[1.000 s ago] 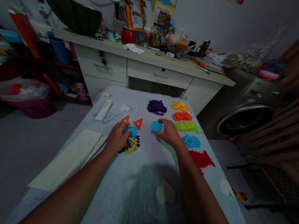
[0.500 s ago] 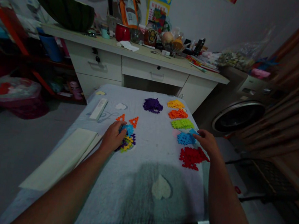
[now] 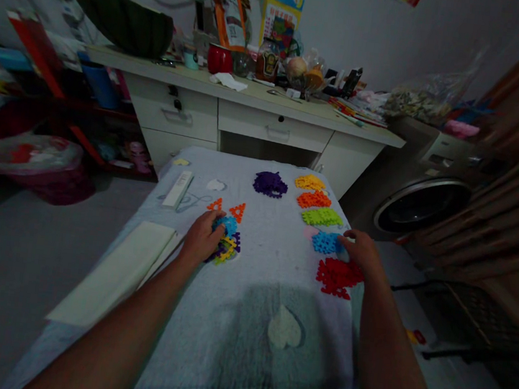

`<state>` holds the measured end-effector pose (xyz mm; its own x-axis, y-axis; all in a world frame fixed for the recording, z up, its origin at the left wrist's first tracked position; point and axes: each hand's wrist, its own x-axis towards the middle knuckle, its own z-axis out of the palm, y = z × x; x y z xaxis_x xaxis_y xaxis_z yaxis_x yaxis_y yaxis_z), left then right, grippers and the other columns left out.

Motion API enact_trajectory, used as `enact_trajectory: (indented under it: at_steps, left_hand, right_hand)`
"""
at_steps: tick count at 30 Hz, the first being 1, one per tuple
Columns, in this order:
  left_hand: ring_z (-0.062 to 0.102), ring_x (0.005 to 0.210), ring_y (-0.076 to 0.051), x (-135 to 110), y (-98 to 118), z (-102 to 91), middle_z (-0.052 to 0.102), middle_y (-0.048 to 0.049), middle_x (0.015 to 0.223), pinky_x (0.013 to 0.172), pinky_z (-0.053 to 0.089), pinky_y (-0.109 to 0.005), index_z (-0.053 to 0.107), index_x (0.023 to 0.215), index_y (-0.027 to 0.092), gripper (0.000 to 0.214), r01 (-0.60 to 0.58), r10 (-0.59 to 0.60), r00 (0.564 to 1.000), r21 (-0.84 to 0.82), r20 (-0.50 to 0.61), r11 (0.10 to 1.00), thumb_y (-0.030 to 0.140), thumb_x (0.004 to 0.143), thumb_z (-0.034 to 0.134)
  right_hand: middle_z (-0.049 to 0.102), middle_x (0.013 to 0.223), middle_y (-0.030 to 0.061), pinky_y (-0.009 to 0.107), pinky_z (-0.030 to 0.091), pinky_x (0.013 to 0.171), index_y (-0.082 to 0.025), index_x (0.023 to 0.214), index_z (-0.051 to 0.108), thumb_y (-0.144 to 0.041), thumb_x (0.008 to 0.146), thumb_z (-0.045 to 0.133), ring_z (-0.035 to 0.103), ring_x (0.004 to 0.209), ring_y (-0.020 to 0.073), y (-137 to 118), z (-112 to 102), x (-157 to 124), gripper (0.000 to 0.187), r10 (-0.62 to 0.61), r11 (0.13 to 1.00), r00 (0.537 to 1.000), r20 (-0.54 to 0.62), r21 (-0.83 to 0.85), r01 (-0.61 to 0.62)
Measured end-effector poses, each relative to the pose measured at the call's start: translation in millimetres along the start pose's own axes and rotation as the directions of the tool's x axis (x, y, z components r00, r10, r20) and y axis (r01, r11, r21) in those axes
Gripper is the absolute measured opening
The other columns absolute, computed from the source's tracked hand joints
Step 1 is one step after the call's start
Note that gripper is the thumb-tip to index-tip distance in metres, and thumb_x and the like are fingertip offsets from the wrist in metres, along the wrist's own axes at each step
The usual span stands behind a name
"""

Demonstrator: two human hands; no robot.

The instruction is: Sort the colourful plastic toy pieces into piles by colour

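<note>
My left hand (image 3: 202,235) is closed over the near side of a small joined figure of plastic interlocking pieces (image 3: 228,247), with blue, purple and yellow parts and two orange triangles at its far end. The fingers hide part of the blue pieces. At the right, my right hand (image 3: 360,250) has its thumb and fingertips pinched at the right edge of a pile of blue interlocking pieces (image 3: 324,242). Nearer me lies a pile of red pieces (image 3: 337,275), partly under that hand. Green (image 3: 321,216), orange (image 3: 314,199) and yellow piles (image 3: 309,182) line up beyond.
A purple pile (image 3: 270,184) lies at the far middle of the cloth-covered table (image 3: 250,318). A white power strip (image 3: 178,189) and a long pale board (image 3: 114,275) lie on the left. Behind are a cluttered desk (image 3: 252,97) and a washing machine (image 3: 422,188).
The whole view has shifted slightly. My right hand has lowered a little against the blue pile's right edge. My left hand stays on the joined figure.
</note>
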<state>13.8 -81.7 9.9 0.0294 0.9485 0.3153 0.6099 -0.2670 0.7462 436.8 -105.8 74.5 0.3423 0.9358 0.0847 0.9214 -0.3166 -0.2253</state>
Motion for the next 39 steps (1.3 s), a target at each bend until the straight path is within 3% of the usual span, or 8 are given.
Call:
enact_trajectory:
  at_steps: [4, 7, 10, 13, 16, 31, 35, 39]
  left_hand:
    - [0.061, 0.11, -0.025, -1.6, 2.8, -0.8, 0.067, -0.0094, 0.115, 0.1, 0.047, -0.043, 0.061, 0.112, 0.019, 0.034, 0.001, -0.002, 1.0, -0.008, -0.008, 1.0, 0.029, 0.082, 0.048]
    - [0.061, 0.111, -0.025, -2.8, 5.6, -2.5, 0.067, -0.0097, 0.117, 0.1, 0.047, -0.044, 0.06, 0.113, 0.019, 0.035, 0.02, -0.021, 1.0, -0.017, -0.003, 1.0, 0.028, 0.082, 0.049]
    - [0.062, 0.111, -0.025, -3.4, 7.7, -4.2, 0.066, -0.009, 0.117, 0.1, 0.047, -0.043, 0.06, 0.113, 0.019, 0.034, 0.034, -0.034, 0.999, -0.035, -0.001, 0.999, 0.025, 0.081, 0.049]
    - [0.063, 0.109, -0.024, -3.2, 7.7, -4.4, 0.066, -0.0085, 0.115, 0.099, 0.048, -0.042, 0.06, 0.112, 0.02, 0.035, 0.034, -0.034, 0.999, -0.071, -0.003, 0.997, 0.022, 0.079, 0.049]
    - [0.064, 0.108, -0.023, -2.7, 6.2, -3.2, 0.066, -0.0091, 0.115, 0.098, 0.049, -0.043, 0.059, 0.113, 0.019, 0.036, 0.027, -0.028, 1.0, -0.109, -0.011, 0.994, 0.02, 0.079, 0.048]
    - [0.063, 0.108, -0.024, -3.9, 7.3, -3.0, 0.067, -0.0082, 0.116, 0.098, 0.048, -0.042, 0.06, 0.116, 0.021, 0.039, -0.02, 0.02, 0.999, -0.005, 0.03, 1.0, 0.022, 0.078, 0.05]
    - [0.061, 0.111, -0.028, -3.3, 6.3, -2.5, 0.069, -0.0086, 0.114, 0.1, 0.045, -0.047, 0.063, 0.115, 0.022, 0.038, -0.071, 0.063, 0.994, 0.087, 0.09, 0.994, 0.027, 0.08, 0.051]
    - [0.061, 0.11, -0.029, -2.8, 5.5, -2.4, 0.07, -0.0089, 0.113, 0.098, 0.044, -0.048, 0.066, 0.113, 0.022, 0.036, -0.075, 0.062, 0.993, 0.131, 0.101, 0.989, 0.029, 0.081, 0.05]
  right_hand:
    - [0.069, 0.11, 0.0133, 0.039, 0.043, 0.095, -0.017, 0.103, 0.071, -0.033, 0.085, 0.061, 0.062, 0.105, 0.0262, -53.4, 2.2, 0.3, 0.027, -0.219, 0.97, 0.971, -0.096, 0.083, 0.227]
    - [0.068, 0.11, 0.0104, 0.037, 0.044, 0.095, -0.017, 0.106, 0.068, -0.027, 0.085, 0.062, 0.061, 0.104, 0.0222, -114.7, 17.0, -7.1, 0.024, -0.441, 0.861, 0.894, -0.077, 0.243, 0.446]
    - [0.068, 0.108, 0.0094, 0.034, 0.043, 0.095, -0.017, 0.106, 0.068, -0.022, 0.085, 0.062, 0.061, 0.102, 0.0198, -175.8, 40.3, -17.2, 0.022, -0.6, 0.762, 0.8, 0.031, 0.328, 0.558]
    - [0.066, 0.11, 0.0099, 0.033, 0.041, 0.097, -0.015, 0.111, 0.067, -0.02, 0.086, 0.062, 0.058, 0.105, 0.0199, -221.5, 63.3, -23.1, 0.026, -0.676, 0.707, 0.733, 0.081, 0.353, 0.613]
    - [0.062, 0.114, 0.0111, 0.033, 0.04, 0.098, -0.015, 0.12, 0.063, -0.019, 0.085, 0.062, 0.054, 0.109, 0.0203, -246.1, 78.5, -23.0, 0.035, -0.663, 0.719, 0.745, 0.074, 0.341, 0.605]
    - [0.07, 0.097, 0.007, 0.027, 0.045, 0.08, -0.017, 0.1, 0.069, -0.014, 0.079, 0.063, 0.061, 0.087, 0.0176, -243.4, 86.9, -15.0, 0.022, -0.561, 0.763, 0.826, 0.052, 0.421, 0.491]
    - [0.071, 0.093, 0.0037, 0.026, 0.046, 0.076, -0.019, 0.099, 0.069, -0.02, 0.078, 0.067, 0.062, 0.081, 0.0158, -233.7, 78.7, -2.3, 0.021, -0.51, 0.754, 0.859, 0.032, 0.497, 0.429]
    - [0.071, 0.089, 0.0038, 0.025, 0.047, 0.073, -0.017, 0.097, 0.069, -0.018, 0.079, 0.06, 0.063, 0.079, 0.0151, -203.2, 57.4, 32.0, 0.02, -0.448, 0.736, 0.894, -0.014, 0.562, 0.378]
